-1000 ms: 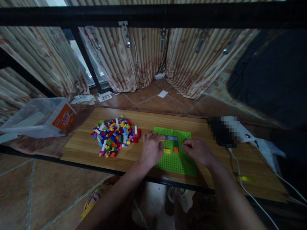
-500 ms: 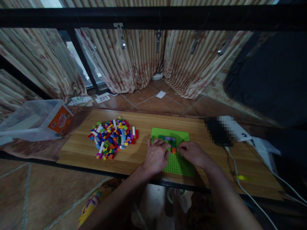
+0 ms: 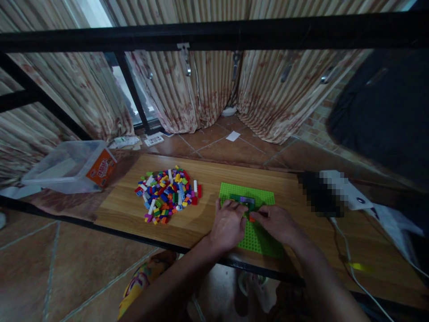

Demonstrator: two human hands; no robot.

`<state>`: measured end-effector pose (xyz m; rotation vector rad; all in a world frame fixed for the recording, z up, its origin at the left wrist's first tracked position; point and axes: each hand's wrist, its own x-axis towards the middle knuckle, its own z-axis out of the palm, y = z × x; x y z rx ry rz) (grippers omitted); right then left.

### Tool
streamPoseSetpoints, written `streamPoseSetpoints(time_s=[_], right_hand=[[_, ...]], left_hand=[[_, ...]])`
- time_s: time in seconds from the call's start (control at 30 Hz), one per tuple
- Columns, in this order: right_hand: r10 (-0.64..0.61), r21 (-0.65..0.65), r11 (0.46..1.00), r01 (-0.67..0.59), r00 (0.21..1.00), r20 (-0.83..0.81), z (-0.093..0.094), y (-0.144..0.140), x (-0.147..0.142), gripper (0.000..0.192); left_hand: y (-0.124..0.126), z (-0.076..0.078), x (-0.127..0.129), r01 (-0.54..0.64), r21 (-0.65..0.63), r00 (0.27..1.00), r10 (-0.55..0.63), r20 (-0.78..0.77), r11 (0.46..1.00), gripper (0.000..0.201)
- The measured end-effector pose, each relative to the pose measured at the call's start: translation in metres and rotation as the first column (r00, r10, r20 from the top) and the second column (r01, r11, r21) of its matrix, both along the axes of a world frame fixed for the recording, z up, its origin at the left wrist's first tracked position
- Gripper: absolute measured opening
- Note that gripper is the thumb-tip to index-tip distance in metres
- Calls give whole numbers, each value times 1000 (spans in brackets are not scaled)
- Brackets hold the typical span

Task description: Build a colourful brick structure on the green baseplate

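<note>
Both hands sit on the green baseplate [image 3: 261, 197] mid-table. Left hand [image 3: 229, 223] lies flat w/ fingers spread. Right hand [image 3: 275, 222] pinches an orange brick [image 3: 252, 218]. Loose brick pile [image 3: 167, 194] lies to the left.

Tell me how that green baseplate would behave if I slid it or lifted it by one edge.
The green baseplate looks thin and flat on the wooden table, so it would probably slide easily and feel light. Lifted by one edge it may flex a little. Both hands, left and right, rest on it, which likely keeps it from shifting.
</note>
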<state>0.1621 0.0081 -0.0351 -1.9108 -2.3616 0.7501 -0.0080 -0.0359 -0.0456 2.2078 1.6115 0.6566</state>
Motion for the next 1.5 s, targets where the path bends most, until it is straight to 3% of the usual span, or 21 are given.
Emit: streamPoseSetpoints(time_s=[0.27,0.7,1.03,1.37,1.5], right_hand=[[-78,51,996,70,980,184,-1,-7,-18,36],[-33,110,994,16,988,148,-8,-9,-18,35],[-22,40,999,18,994,108,-28,-7,-4,38],[131,115,983,-146,984,124,-33,-7,2,34],[123,82,988,-134,984,129,-36,-7,2,36]], left_hand=[[8,-3,-14,-132,-6,988,132,83,991,30],[4,-7,-18,-69,-50,997,71,40,996,28],[3,-14,-14,-27,-43,1000,27,14,999,28],[2,-18,-15,-14,17,1000,15,-28,1000,23],[3,-18,-14,-30,10,999,30,-34,999,22]])
